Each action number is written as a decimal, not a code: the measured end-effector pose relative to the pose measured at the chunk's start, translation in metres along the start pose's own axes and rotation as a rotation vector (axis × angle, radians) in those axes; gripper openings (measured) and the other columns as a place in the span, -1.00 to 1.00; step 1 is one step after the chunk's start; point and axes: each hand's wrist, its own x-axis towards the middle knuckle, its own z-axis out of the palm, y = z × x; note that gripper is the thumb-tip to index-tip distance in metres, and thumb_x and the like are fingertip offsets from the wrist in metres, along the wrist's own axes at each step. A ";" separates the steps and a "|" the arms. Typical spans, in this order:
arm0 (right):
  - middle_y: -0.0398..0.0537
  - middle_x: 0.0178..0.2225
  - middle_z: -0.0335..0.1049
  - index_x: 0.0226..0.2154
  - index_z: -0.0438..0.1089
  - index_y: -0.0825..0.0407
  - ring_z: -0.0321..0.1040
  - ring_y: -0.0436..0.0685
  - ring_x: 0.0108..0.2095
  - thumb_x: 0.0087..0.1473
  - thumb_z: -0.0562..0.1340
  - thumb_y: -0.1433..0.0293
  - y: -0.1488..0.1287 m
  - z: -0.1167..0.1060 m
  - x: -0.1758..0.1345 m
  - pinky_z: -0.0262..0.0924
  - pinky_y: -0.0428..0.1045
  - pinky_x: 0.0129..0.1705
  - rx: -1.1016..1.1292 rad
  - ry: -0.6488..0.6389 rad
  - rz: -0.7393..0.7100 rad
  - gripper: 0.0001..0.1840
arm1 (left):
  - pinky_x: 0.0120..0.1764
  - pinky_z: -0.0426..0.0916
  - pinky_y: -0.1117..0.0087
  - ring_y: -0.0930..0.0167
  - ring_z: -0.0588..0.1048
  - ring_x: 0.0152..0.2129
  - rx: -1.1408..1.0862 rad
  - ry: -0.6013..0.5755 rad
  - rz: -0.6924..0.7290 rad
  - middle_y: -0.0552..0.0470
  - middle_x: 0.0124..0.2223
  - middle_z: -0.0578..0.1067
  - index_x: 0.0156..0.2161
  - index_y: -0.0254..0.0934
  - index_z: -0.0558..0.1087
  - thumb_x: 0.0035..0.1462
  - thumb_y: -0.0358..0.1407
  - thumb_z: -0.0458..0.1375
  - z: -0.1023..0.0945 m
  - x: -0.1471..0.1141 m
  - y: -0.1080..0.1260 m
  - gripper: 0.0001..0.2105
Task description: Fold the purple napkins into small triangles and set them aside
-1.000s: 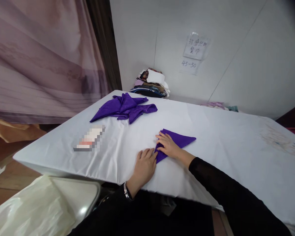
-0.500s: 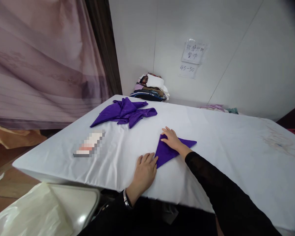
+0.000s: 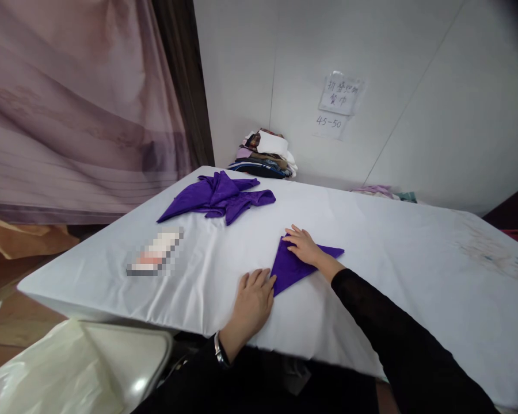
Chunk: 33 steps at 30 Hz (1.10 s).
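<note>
A person's right hand [image 3: 304, 247] is resting on top of a purple cloth [image 3: 288, 271], near its far corner. The fingers are lying loose and a bit spread, palm side down. The left hand [image 3: 252, 300] is lying mostly on the white tablecloth [image 3: 392, 276], just beside the purple cloth, and its tips are touching the near part of the cloth's edge. Its fingers are also spreading a little and lying low.

The purple cloth is lying flat under the right hand and in front of the left one, folded into a shape like a triangle. One point is sticking out to the right of the right hand.

A silver band [image 3: 218, 348] is circling the left wrist. To the left of both hands, a blurred flat thing [image 3: 155, 253] is lying on the tablecloth. Past it, more purple cloth [image 3: 220, 195] is sitting in a crumpled heap. Well beyond the hands, a pile of folded cloths [image 3: 265, 154] is standing by the wall [image 3: 392, 69].
</note>
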 end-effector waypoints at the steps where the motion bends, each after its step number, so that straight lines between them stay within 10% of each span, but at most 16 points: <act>1: -0.02 0.19 0.10 -0.11 0.37 -0.08 -0.24 0.20 0.27 0.01 0.17 0.53 0.001 -0.001 0.005 -0.31 0.34 0.19 -0.023 -0.033 -0.005 -0.64 | 0.07 0.12 0.08 0.27 0.28 0.02 0.002 0.002 0.002 0.01 0.09 0.38 0.01 -0.14 0.38 0.15 -0.37 0.02 0.000 0.000 0.000 -0.68; 15: -0.03 0.12 0.21 -0.34 0.42 -0.04 -0.18 0.24 0.25 -0.03 0.24 0.52 -0.001 -0.011 0.030 -0.25 0.33 0.18 -0.180 -0.192 -0.177 -0.84 | 0.07 0.11 0.09 0.27 0.27 0.03 0.006 0.004 0.009 0.00 0.09 0.37 0.02 -0.13 0.37 0.16 -0.37 0.01 0.001 -0.001 0.000 -0.68; 33: 0.02 0.00 0.33 -0.38 0.38 0.04 -0.03 0.19 0.20 0.11 0.03 0.56 -0.008 -0.011 0.028 -0.04 0.16 0.12 -0.215 -0.044 -0.268 -0.76 | 0.07 0.12 0.08 0.26 0.27 0.03 -0.003 0.011 0.015 -0.01 0.10 0.37 0.02 -0.13 0.37 0.16 -0.37 0.01 0.001 -0.001 0.000 -0.67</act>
